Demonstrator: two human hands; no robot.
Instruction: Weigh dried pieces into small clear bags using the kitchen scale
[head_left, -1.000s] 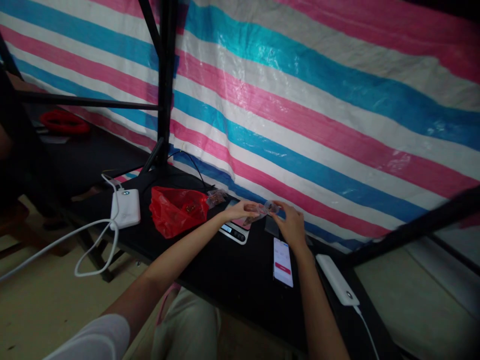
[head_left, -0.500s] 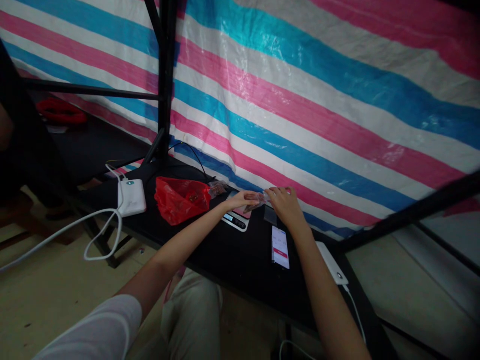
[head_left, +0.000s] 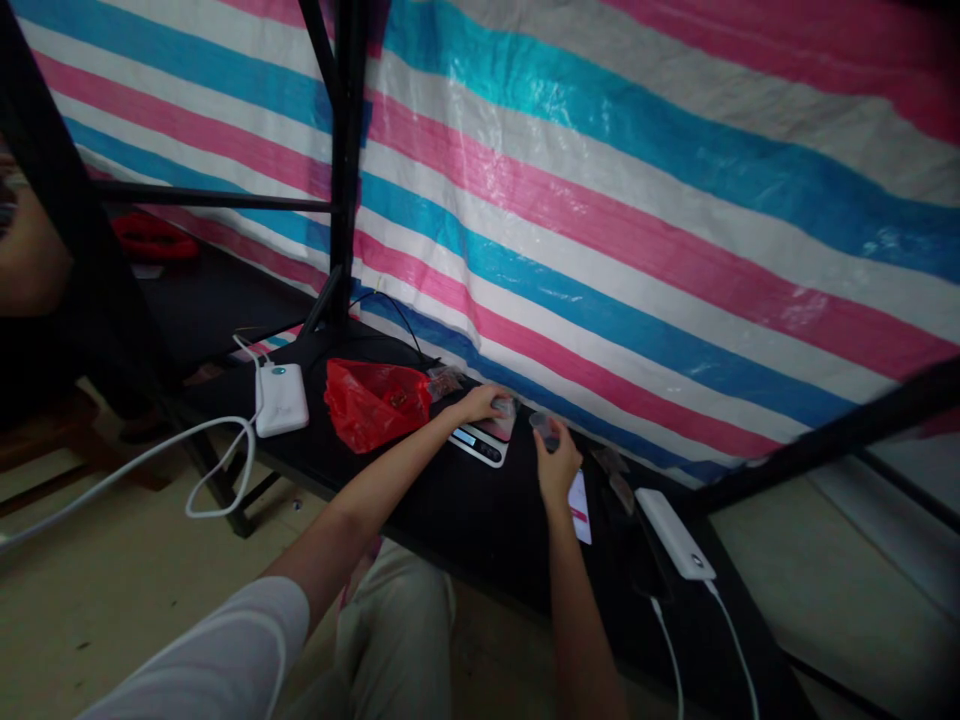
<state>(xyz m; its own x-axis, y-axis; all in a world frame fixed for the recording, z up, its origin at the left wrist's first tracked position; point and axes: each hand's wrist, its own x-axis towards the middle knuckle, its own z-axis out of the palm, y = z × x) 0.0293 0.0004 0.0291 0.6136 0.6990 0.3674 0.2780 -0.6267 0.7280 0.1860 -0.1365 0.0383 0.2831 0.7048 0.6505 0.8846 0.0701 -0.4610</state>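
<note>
My left hand (head_left: 484,403) rests on a small clear packet (head_left: 504,408) lying on the pink-topped digital scale (head_left: 480,442) on the black table (head_left: 450,510). My right hand (head_left: 555,462) is raised a little to the right of the scale and pinches a small clear plastic bag (head_left: 544,426). A phone (head_left: 579,493) with a lit screen lies just under my right wrist, partly hidden by it. A red plastic bag (head_left: 375,400) with small dark pieces sits left of the scale.
A white power bank (head_left: 280,398) with a looping cable lies at the table's left end, another white power bank (head_left: 673,518) at the right. A black metal post (head_left: 346,160) stands behind. A striped tarp (head_left: 637,200) hangs along the back. Another person's arm (head_left: 30,260) shows at far left.
My hands have parted: the left went down onto the scale with a packet, the right pulled back towards me holding a small clear bag. The view shifted slightly.
</note>
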